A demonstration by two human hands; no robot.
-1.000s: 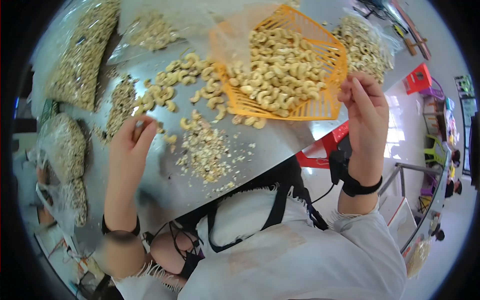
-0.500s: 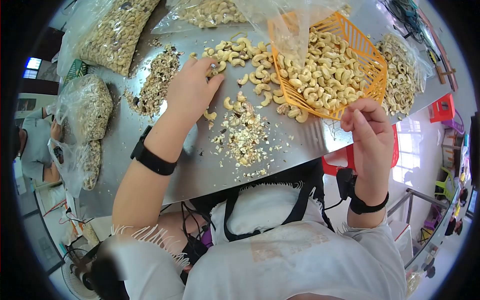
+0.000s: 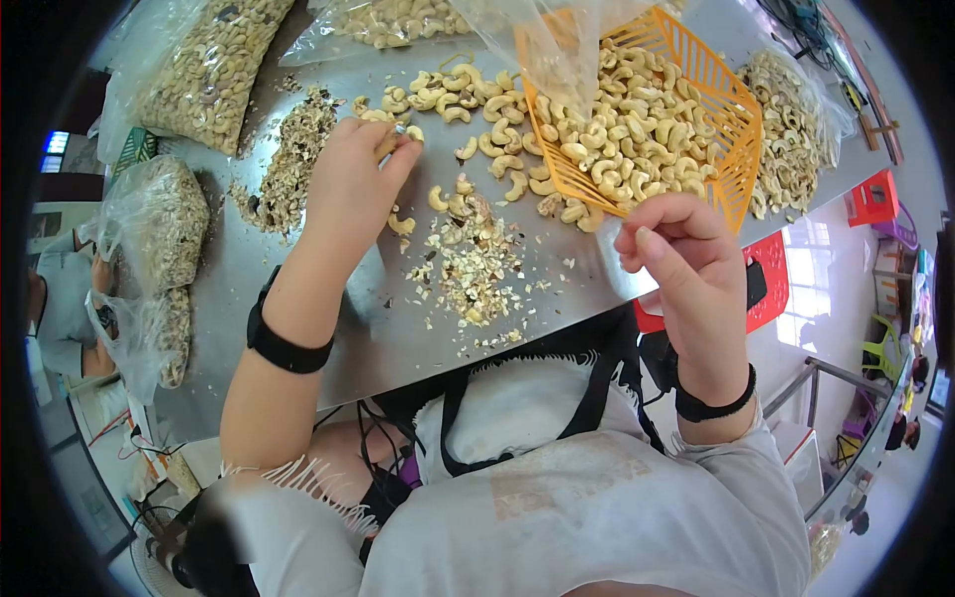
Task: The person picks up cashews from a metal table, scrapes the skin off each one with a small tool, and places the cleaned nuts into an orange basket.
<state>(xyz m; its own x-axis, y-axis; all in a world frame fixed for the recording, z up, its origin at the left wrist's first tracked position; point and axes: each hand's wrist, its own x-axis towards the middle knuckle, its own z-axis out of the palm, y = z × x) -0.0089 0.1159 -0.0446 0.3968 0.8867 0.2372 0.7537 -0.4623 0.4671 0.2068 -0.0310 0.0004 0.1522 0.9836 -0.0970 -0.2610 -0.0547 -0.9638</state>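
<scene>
The right hand (image 3: 681, 249) hangs above the steel table (image 3: 582, 289), fingers curled inward; whether they enclose anything cannot be told. The left hand (image 3: 353, 184) stretches forward, palm down, fingertips pinching a cashew (image 3: 390, 141) among loose kernels (image 3: 448, 95), left of the orange basket (image 3: 731, 129).

Loose cashews (image 3: 468, 95): pale, curved whole kernels, scattered one layer deep on the tabletop (image 3: 338, 338), upper centre of frame, left of the basket.
Kernels at left hand (image 3: 353, 189): a few under the fingertips, upper centre-left; cannot tell whether any is pinched.
Orange basket (image 3: 741, 129): slotted plastic, angular, tilted with its open side toward the scatter; upper right; heaped with cashews.
Spill at basket mouth (image 3: 572, 211): several kernels half out onto the tabletop.
Right hand (image 3: 686, 259): fingers curled, just below the basket's lower rim; contents hidden.
</scene>
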